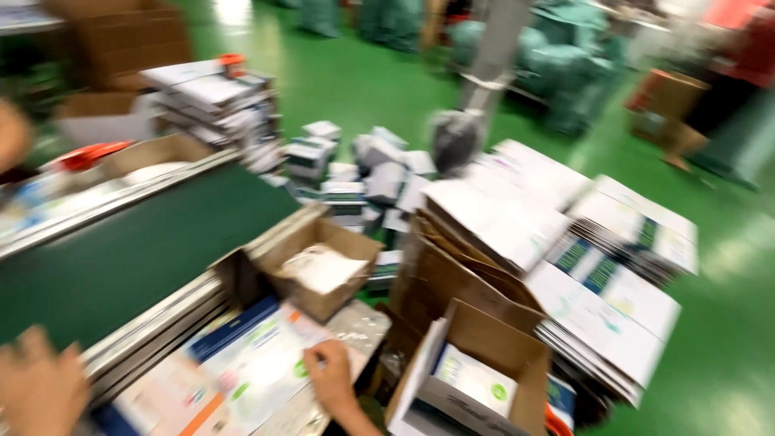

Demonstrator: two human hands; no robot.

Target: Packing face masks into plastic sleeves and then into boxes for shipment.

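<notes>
Hands worked at a packing bench: the right hand pressed flat, fingers spread, on a printed flat carton, the blurred left hand hovering open beside the green conveyor belt.

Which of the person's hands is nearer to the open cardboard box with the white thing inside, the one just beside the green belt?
Right. The right hand rests on the flat printed cartons just below the box. The left hand is far off at the lower left, across the belt's metal edge.

Green floor — flat white cartons, small boxes, brown box.
</notes>
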